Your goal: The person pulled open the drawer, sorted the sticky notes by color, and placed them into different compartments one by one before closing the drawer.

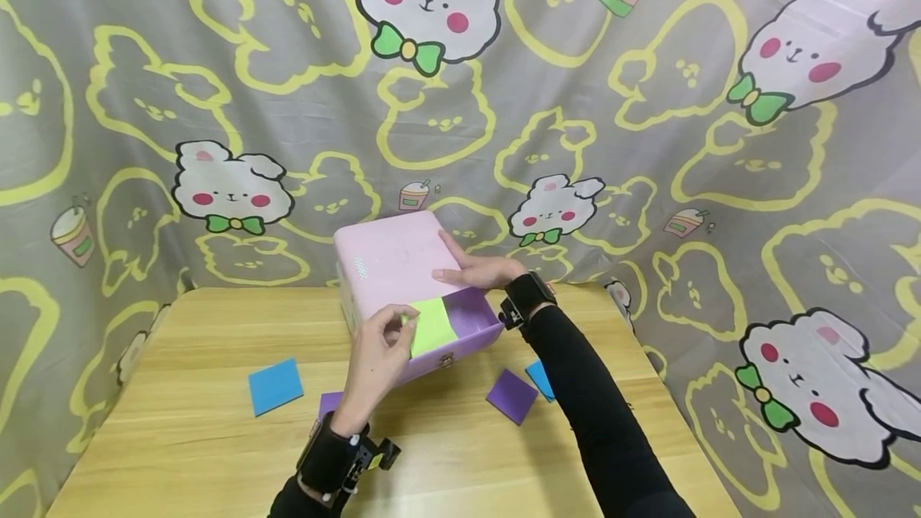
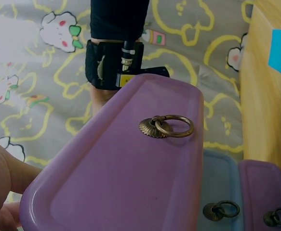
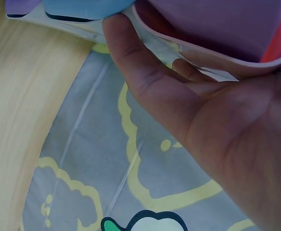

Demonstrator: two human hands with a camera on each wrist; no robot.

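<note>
Black long sleeves point(image 1: 604, 414) down both arms to the wrists. Broad black strap point(image 1: 528, 294) round the right wrist, small black camera mount with a metal screw on it point(image 2: 126, 62). Matching black band point(image 1: 327, 458) on the left wrist, blocky fitting jutting sideways. Bare hands.

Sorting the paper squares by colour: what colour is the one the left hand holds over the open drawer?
Yellow-green square, pinched by the left hand; the head view shows it best.
</note>
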